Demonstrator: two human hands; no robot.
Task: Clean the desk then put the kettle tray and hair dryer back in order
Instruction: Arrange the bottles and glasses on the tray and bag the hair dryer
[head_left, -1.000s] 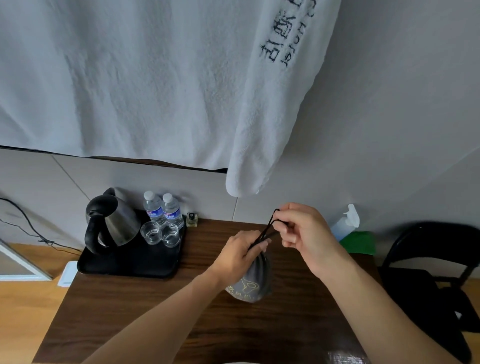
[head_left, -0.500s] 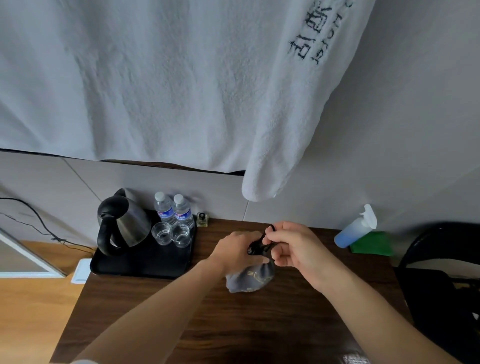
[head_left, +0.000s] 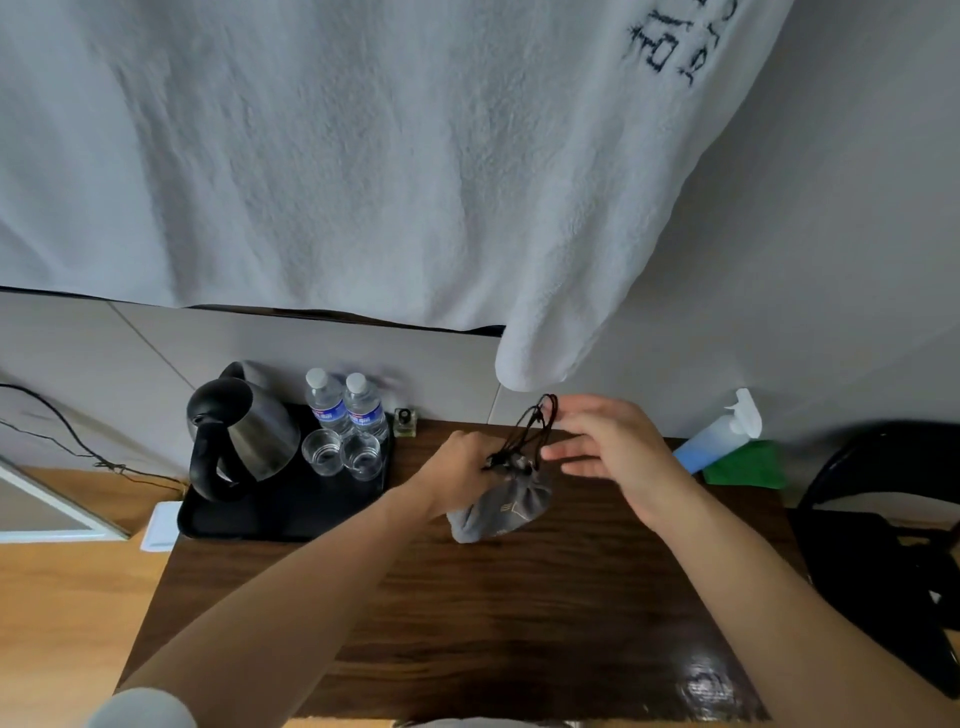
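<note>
Left hand (head_left: 462, 467) grips pouch (head_left: 498, 512); right hand (head_left: 608, 447) pinches drawstring (head_left: 535, 426); kettle tray (head_left: 291, 514) beside.

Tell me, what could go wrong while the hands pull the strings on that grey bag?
The cord only loops at the fingertips of the right hand, so it might slip off. The left hand grips the pouch close to the glasses on the tray; a hard tug might knock them over.
</note>
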